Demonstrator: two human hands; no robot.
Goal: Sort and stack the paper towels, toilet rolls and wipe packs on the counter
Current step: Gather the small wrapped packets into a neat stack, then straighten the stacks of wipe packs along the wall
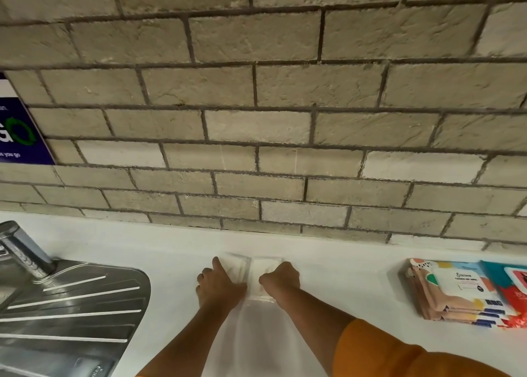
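Taking the white pack [255,271] at the middle of the counter [171,242] as the landmark: well to its left lie the ribbed steel draining board [77,305] and the base of a tap [22,251], and farther left a dark blue sign [20,128] leans on the brick wall [256,91]. The left hand [219,282] lies on the pack's left side, fingers stretched forward and flat along it, pressing rather than clasping. The pack itself is pale against the pale counter and blurred, so I cannot tell whether it is folded paper towels or a wrapped bundle; it sits near the wall, not touching it as far as I can see. The right hand [281,277] is curled over the pack's right side, closed on its edge. Well to the right of the pack a stack of wipe packs [456,291] lies flat. The step looks like squaring this pack into place; doing it well means pressing evenly from both sides, keeping the edges parallel to the wall, and leaving room between it and the wipes for other piles.
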